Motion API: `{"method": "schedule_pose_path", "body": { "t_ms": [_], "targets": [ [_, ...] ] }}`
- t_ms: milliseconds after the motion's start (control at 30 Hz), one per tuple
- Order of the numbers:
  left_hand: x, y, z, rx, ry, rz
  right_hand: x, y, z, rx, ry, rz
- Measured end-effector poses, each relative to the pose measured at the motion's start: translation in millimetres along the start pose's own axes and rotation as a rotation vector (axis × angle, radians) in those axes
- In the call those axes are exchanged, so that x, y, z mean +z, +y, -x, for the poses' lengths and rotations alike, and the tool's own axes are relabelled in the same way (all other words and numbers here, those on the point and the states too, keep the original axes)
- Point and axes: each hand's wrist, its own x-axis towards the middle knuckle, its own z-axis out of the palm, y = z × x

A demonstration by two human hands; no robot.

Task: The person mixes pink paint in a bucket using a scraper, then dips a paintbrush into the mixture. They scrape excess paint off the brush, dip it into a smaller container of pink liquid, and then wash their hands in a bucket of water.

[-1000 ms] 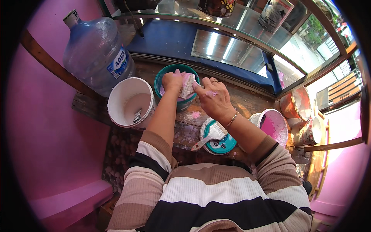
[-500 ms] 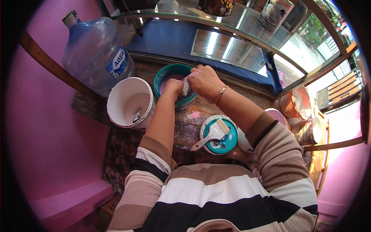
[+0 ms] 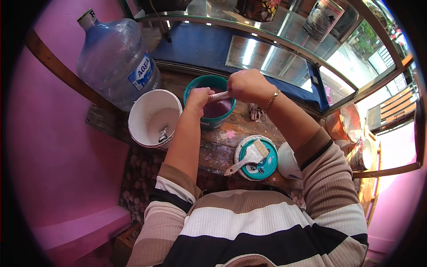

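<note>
Over the green bucket, both my hands are closed on a pale, pinkish twisted strip, perhaps a wet rag; its exact kind is hard to tell. My left hand grips one end at the bucket's middle. The other end is inside my right hand, which is at the bucket's far right rim, palm down. Pinkish-mauve liquid shows inside the bucket below the strip. Left of it stands a white bucket with pale pink liquid and a dark-and-white object partly sunk in it.
A wide paintbrush lies on a teal-lidded tub beside a white container. A large water bottle stands at the back left. A glass case runs along the far side. Under my right wrist sits a paint-smeared object.
My right hand has moved slightly right, drawing the pale thing out into a straighter strip between my hands. The whole view has shifted slightly.
</note>
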Motion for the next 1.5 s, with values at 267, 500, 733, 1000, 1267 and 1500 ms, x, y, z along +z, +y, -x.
{"method": "schedule_pose_path", "body": {
  "t_ms": [267, 500, 733, 1000, 1267, 1500],
  "targets": [
    [11, 2, 16, 0.111, 0.091, 0.364, 26, 46, 12, 0.031, -0.08, -0.63],
    [23, -9, 11, 0.52, -0.015, 0.411, 57, 44, 24, 0.21, -0.089, -1.054],
    [30, -10, 6, 0.606, -0.056, 0.457, 66, 23, 37, 0.246, 0.053, -0.981],
    [39, -12, -11, 0.636, 0.102, 0.451, 80, -17, 47, 0.362, 0.296, -0.688],
    [32, -9, -10, 0.556, 0.073, 0.479, 98, -19, 48, 0.439, 0.314, -0.756],
    [34, -25, -15, 0.631, 0.191, 0.39, 102, -21, 51, 0.438, 0.352, -0.813]
  ]
}}
